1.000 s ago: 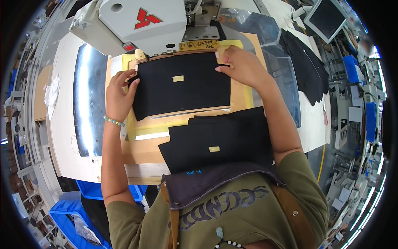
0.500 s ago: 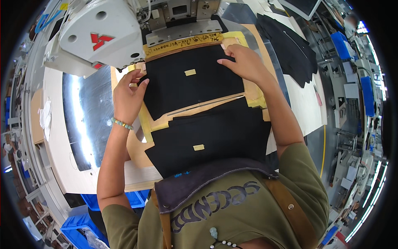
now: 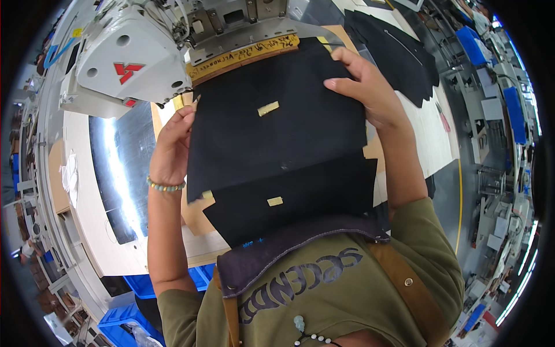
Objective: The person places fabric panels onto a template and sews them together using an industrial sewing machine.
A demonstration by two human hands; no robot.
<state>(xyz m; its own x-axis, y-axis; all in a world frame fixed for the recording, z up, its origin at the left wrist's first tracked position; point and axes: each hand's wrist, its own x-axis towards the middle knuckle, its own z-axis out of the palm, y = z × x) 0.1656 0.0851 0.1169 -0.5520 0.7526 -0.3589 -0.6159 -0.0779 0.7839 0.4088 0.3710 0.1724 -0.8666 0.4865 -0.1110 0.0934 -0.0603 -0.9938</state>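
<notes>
Black cloth: upper fabric panel [image 3: 277, 124], dark and matte, with a small tan tag near its middle, spread flat under the white sewing machine head [image 3: 130, 63].
Left hand [image 3: 170, 151]: at the panel's left edge, fingers curled onto the hem; seems pinched closed on it, though the fingertips are partly hidden.
Right hand [image 3: 370, 87]: at the upper right corner, thumb and fingers pressed on the cloth; gripping or merely pressing flat, impossible to tell.
Beneath: tan template board [image 3: 370, 151] showing at the edges, yellow lettered strip [image 3: 243, 56] along the far side.
Nearer the body: second black panel [image 3: 289, 202], also tagged, overlapped by the upper one.
Handling: likely light, limp, prone to creasing or sliding over the board; best taken at opposite edges or corners and kept taut.
Further right: more black pieces [image 3: 399, 52] on the worktable [image 3: 430, 136].
</notes>
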